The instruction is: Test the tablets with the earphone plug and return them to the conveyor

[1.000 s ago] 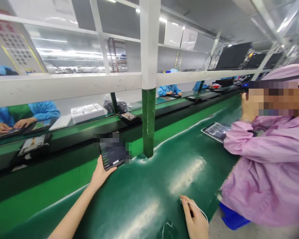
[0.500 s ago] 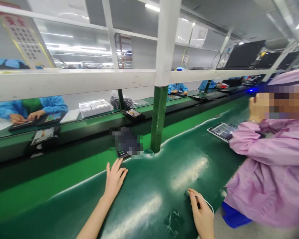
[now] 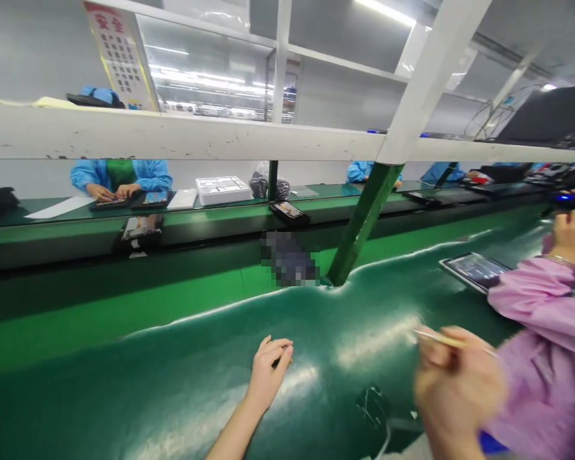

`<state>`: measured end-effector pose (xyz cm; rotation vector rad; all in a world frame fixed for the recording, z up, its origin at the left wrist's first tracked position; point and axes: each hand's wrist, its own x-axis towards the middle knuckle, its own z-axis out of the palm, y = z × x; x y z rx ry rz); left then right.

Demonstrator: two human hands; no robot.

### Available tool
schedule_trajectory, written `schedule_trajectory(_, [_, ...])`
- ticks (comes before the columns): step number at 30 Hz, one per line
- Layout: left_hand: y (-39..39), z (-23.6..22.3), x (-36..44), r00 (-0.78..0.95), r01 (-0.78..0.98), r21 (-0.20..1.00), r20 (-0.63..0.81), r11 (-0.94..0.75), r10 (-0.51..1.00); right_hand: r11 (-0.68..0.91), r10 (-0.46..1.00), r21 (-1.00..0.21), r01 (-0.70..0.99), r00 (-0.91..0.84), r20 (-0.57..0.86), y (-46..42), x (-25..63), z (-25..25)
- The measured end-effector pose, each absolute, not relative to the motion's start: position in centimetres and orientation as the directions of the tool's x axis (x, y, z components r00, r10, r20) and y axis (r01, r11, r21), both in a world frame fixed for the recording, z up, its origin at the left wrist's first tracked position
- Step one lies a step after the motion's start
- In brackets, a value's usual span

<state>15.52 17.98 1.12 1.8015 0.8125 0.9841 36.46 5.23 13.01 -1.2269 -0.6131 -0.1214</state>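
Observation:
My left hand (image 3: 271, 372) hovers over or rests on the green mat (image 3: 211, 377), its fingers loosely bent with a gap by the thumb and nothing visible in them. To the right, my right hand (image 3: 460, 386) is blurred by motion; its fingers pinch a thin pale-yellow stick-like tool (image 3: 448, 340) with a whitish tip pointing left. A thin white line runs out behind the hand. Beyond the mat's far edge, a dark tablet-like device (image 3: 290, 259), partly pixelated, lies on the bright green conveyor belt (image 3: 211, 294).
A green-and-white post (image 3: 364, 223) rises at the mat's far edge. At right, a person in a pink sleeve (image 3: 531, 287) sits by a tablet (image 3: 474, 268). Opened devices (image 3: 290, 212) stand on the far ledge. A white cable (image 3: 386, 441) lies near the front edge.
My left hand has drawn back from the device toward me. My right hand has risen from the mat with the stick-like tool showing. The view has turned left.

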Motion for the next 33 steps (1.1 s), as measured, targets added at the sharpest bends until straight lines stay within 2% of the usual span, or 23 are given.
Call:
schedule_trajectory(1, [18.1,1.3,15.4,0.457,0.104,0.928,0.274,-0.357,0.846,0.393,0.300,-0.841,0.373,0.812,0.500,7.5,34.2,13.7])
schedule_trajectory(3, [18.8,1.4,15.1,0.417,0.072,0.950,0.247,-0.303,0.875,0.383,0.655,-0.900,0.209,0.626,0.424,12.7,30.3,13.7])
schedule_trajectory(4, [19.2,1.5,14.8,0.386,0.060,0.959,0.232,-0.275,0.893,0.350,0.786,-0.927,0.133,0.497,0.368,15.3,28.7,12.9])
schedule_trajectory(6, [20.5,1.6,14.1,0.303,0.044,0.972,0.209,-0.232,0.930,0.275,0.894,-0.961,-0.010,0.371,0.252,19.8,26.4,10.3])
schedule_trajectory(9, [22.3,1.6,13.0,0.183,0.045,0.978,0.194,-0.206,0.964,0.242,0.901,-0.968,-0.072,0.386,0.197,23.6,24.1,5.7])
schedule_trajectory(12, [23.3,1.5,12.2,0.116,0.070,0.978,0.190,-0.198,0.975,0.210,0.932,-0.968,-0.137,0.327,0.156,24.5,22.8,2.7])
schedule_trajectory(18, [24.5,1.5,13.4,-0.032,0.128,0.982,0.141,-0.136,0.989,0.196,0.948,-0.938,-0.285,0.301,0.107,25.1,23.5,1.0])
schedule_trajectory(22, [25.7,1.8,15.3,0.008,0.177,0.977,0.116,-0.115,0.993,0.184,0.959,-0.907,-0.379,0.272,0.081,25.7,24.1,0.8])
schedule_trajectory(26, [26.0,1.7,16.0,-0.040,0.177,0.980,0.105,-0.096,0.994,0.169,0.968,-0.883,-0.439,0.244,0.064,25.6,24.3,0.7])
schedule_trajectory(33, [25.6,2.0,15.8,0.039,0.073,0.992,0.098,-0.101,0.994,0.133,0.980,-0.897,-0.422,0.194,0.054,25.1,24.3,0.9])
